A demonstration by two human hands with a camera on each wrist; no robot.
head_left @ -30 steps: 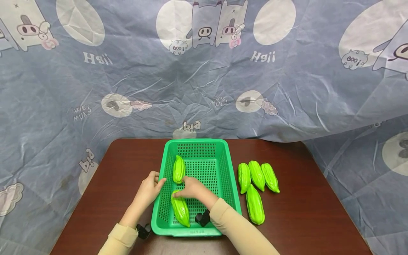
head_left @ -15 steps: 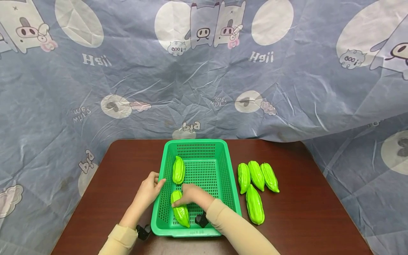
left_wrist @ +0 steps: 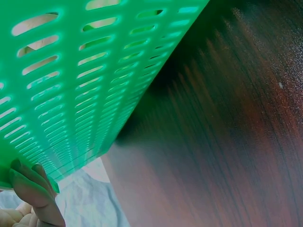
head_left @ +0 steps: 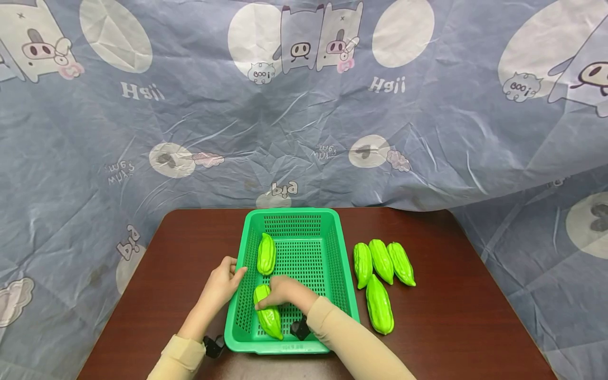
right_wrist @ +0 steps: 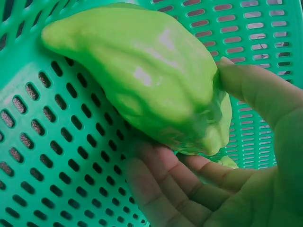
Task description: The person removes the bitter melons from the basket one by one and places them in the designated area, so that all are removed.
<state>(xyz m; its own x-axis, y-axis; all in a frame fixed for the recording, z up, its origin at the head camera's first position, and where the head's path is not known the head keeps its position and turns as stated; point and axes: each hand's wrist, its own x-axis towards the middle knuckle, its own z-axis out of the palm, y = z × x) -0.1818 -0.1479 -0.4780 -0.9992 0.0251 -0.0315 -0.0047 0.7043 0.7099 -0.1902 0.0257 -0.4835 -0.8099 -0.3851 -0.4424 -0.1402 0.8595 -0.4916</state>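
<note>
My right hand (head_left: pixel 282 291) is inside the green plastic basket (head_left: pixel 350 285), holding the upper end of the nearer bitter melon (head_left: pixel 271 321). In the right wrist view, the thumb presses one side of this bitter melon (right_wrist: pixel 142 71) and the fingers curl under the other; its pointed end lies toward the basket wall. Farther back along the left side of the basket lies a second bitter melon (head_left: pixel 266 254), apart from the hand. My left hand (head_left: pixel 225 279) grips the basket's left rim. From the left wrist, bent fingers (left_wrist: pixel 35 191) show at the rim.
To the right of the basket, several bitter melons lie on the dark brown table (head_left: pixel 446 316): three side by side, including a middle one (head_left: pixel 381 261), and one nearer (head_left: pixel 380 306). A printed grey-blue cloth (head_left: pixel 285 126) hangs behind the table.
My right hand has moved nearer, from the gap between the two bitter melons in the basket onto the nearer one, and has taken hold of it. The left hand stays on the rim.
</note>
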